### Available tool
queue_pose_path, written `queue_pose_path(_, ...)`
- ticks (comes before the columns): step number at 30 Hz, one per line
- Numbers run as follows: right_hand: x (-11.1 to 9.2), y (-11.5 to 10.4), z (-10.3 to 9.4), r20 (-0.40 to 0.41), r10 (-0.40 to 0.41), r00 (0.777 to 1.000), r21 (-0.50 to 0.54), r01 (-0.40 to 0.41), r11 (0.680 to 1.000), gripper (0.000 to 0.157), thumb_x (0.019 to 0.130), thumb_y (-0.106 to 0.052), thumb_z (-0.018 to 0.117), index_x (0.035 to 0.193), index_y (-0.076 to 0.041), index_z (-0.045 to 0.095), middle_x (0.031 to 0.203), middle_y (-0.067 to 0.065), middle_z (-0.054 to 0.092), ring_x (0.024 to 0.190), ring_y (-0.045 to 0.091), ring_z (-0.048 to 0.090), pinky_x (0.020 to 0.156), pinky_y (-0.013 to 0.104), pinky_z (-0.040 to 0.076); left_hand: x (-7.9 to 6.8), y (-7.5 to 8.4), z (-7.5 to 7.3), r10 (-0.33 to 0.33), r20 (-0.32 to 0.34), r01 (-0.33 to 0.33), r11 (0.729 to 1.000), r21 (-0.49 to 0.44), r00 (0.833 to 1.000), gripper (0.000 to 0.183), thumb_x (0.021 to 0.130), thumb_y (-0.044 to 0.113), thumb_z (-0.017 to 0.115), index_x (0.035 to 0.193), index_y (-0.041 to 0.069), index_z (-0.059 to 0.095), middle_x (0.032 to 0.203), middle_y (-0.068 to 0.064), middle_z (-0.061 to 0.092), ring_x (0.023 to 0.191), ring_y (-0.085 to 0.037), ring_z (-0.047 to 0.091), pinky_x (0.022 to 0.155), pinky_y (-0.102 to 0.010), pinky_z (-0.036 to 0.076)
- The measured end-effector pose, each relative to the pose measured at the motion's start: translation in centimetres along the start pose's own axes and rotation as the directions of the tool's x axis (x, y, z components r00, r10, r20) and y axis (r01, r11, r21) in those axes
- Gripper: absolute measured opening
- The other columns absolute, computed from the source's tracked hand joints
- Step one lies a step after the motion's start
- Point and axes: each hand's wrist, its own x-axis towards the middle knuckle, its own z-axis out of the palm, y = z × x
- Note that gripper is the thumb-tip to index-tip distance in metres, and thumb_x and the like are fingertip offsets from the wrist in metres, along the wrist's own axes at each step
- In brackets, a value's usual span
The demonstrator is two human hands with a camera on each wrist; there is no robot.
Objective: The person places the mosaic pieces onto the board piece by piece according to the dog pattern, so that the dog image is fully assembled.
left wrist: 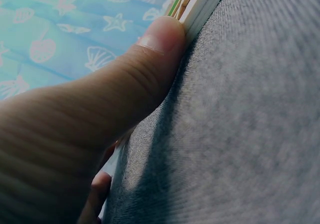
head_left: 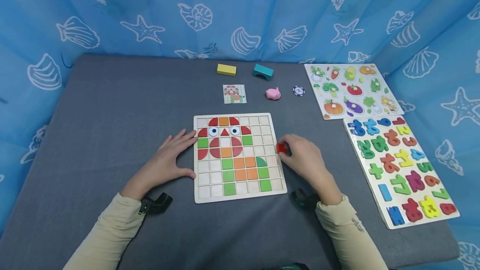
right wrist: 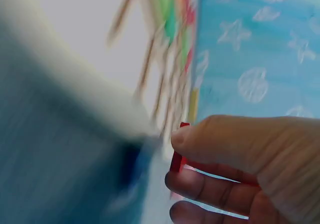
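A pale wooden grid board lies on the table with red, orange and green tiles set in many squares, two of them bearing eyes. My left hand is spread along the board's left side, its fingertips and thumb at the rim; the thumb presses the edge in the left wrist view. Just beyond the right rim, my right hand pinches a small red tile between thumb and fingers. The tile shows edge-on in the right wrist view.
Behind the board lie a patterned picture card, a pink pig figure, a poker chip, a yellow block and a teal arched block. To the right are a vegetable puzzle and a character-and-number puzzle.
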Motion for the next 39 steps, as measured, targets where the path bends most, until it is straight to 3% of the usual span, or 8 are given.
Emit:
queue_pose_path(7,1.7,-3.8,0.6,0.016,-0.133,0.991,0.004,0.133,0.991,0.024,0.075,-0.021,0.069,0.096,-0.01,0.063,0.08,0.001,0.058,0.067,0.014,0.049,0.057,0.026,0.042,0.0,-0.1,0.0,-0.002,-0.002,0.002,1.0,0.008,1.0,0.099,0.058,0.057,0.071,0.14,0.019,0.03,0.147,0.004,0.02,0.137,-0.02,0.007,0.107,-0.049,0.004)
queue_pose_path(14,2.2,-5.2,1.4,0.048,-0.118,0.992,-0.021,0.119,0.993,0.024,0.075,-0.021,0.069,0.095,-0.01,0.063,0.077,0.001,0.059,0.064,0.013,0.048,0.053,0.024,0.041,0.1,-0.1,0.0,0.001,-0.003,-0.001,1.0,0.008,1.0,0.099,0.058,0.056,0.071,0.14,0.019,0.03,0.147,0.004,0.02,0.137,-0.02,0.007,0.108,-0.048,0.004)
queue_pose_path(18,2.3,-5.5,1.7,0.06,-0.109,0.992,0.014,0.108,0.994,0.024,0.076,-0.021,0.068,0.096,-0.011,0.063,0.077,-0.001,0.058,0.064,0.013,0.048,0.053,0.023,0.04,0.0,-0.1,0.0,0.001,0.0,-0.001,1.0,0.002,1.0,0.099,0.058,0.057,0.071,0.14,0.018,0.03,0.147,0.002,0.02,0.137,-0.02,0.007,0.108,-0.049,0.004)
queue_pose_path(25,2.5,-5.5,1.4,0.123,-0.142,0.982,0.062,0.136,0.989,0.032,0.078,-0.019,0.068,0.109,-0.016,0.06,0.072,-0.004,0.053,0.064,0.012,0.047,0.051,0.023,0.037,0.0,-0.1,0.0,-0.003,-0.003,0.003,1.0,0.001,1.0,0.099,0.058,0.057,0.071,0.14,0.018,0.031,0.147,0.002,0.021,0.137,-0.021,0.007,0.108,-0.049,0.004)
queue_pose_path(28,2.6,-5.0,1.0,0.161,-0.226,0.961,0.087,0.215,0.973,0.035,0.079,-0.016,0.067,0.113,-0.017,0.06,0.079,-0.003,0.056,0.07,0.012,0.048,0.057,0.024,0.04,0.1,-0.1,0.0,-0.005,-0.005,0.005,1.0,0.001,1.0,0.099,0.058,0.057,0.071,0.139,0.017,0.031,0.147,0.002,0.021,0.137,-0.021,0.008,0.108,-0.049,0.005)
queue_pose_path(33,3.5,-4.0,0.6,0.222,-0.373,0.901,0.158,0.344,0.925,0.031,0.081,-0.013,0.065,0.111,-0.019,0.063,0.099,-0.004,0.061,0.085,0.01,0.05,0.075,0.026,0.045,0.1,-0.2,0.0,-0.005,-0.008,0.005,1.0,0.005,1.0,0.099,0.058,0.058,0.07,0.14,0.018,0.031,0.147,0.003,0.021,0.137,-0.021,0.008,0.108,-0.049,0.005)
queue_pose_path(39,4.7,-3.4,0.4,0.278,-0.444,0.852,0.165,0.413,0.896,0.026,0.081,-0.013,0.065,0.106,-0.021,0.066,0.1,-0.007,0.061,0.085,0.008,0.051,0.078,0.026,0.046,0.0,-0.2,0.0,-0.008,-0.001,0.008,1.0,0.012,1.0,0.1,0.058,0.06,0.069,0.14,0.019,0.03,0.147,0.004,0.02,0.137,-0.02,0.007,0.108,-0.048,0.005)
